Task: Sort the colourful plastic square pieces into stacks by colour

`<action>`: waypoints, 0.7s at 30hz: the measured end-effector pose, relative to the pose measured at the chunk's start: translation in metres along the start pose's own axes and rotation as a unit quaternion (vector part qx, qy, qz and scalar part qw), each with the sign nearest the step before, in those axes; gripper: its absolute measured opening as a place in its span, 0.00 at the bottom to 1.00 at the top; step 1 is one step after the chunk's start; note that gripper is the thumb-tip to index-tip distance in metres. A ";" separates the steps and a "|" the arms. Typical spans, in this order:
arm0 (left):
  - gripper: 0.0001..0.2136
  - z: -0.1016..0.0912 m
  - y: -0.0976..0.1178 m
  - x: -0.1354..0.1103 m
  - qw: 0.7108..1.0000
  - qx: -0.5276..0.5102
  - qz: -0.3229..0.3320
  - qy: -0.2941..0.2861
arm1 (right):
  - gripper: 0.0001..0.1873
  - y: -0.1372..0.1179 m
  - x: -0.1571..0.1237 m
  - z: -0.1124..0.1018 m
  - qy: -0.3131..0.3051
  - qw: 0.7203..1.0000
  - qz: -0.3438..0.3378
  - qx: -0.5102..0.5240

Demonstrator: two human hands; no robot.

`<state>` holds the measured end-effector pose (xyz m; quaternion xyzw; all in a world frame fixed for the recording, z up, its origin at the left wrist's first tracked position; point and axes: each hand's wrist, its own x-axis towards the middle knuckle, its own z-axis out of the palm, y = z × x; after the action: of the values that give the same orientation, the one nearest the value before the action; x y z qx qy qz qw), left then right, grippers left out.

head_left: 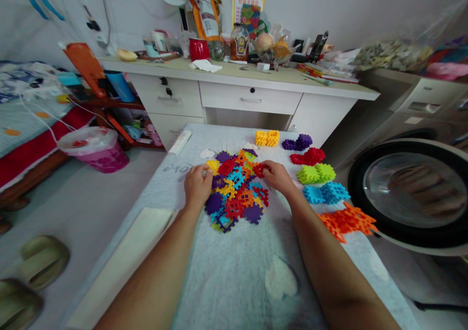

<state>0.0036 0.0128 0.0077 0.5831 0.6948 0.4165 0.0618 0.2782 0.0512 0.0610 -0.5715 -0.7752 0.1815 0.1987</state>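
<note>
Cloth table (234,271): tile pile (236,196) between left hand (197,187), right hand (278,176) pinching red tile (259,170).

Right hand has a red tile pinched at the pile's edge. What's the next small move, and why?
Probably carry the red tile in the right hand over to the red stack: the stacks beside the mixed pile are each one colour, and red lies just past that hand.
</note>
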 end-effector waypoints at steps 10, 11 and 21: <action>0.13 0.001 0.000 0.000 1.000 0.003 0.000 0.001 | 0.24 0.026 0.002 0.004 0.037 0.989 0.042 -0.140; 0.12 0.001 0.000 0.000 1.000 0.002 0.001 0.001 | 0.26 0.027 0.002 0.005 0.028 0.987 0.037 -0.152; 0.14 0.002 -0.002 0.000 1.000 0.003 -0.001 -0.006 | 0.23 0.025 0.004 -0.007 -0.022 0.983 0.020 -0.180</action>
<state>0.0034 0.0134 0.0053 0.5853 0.6960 0.4109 0.0653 0.3010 0.0620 0.0547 -0.6091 -0.7879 0.0554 0.0719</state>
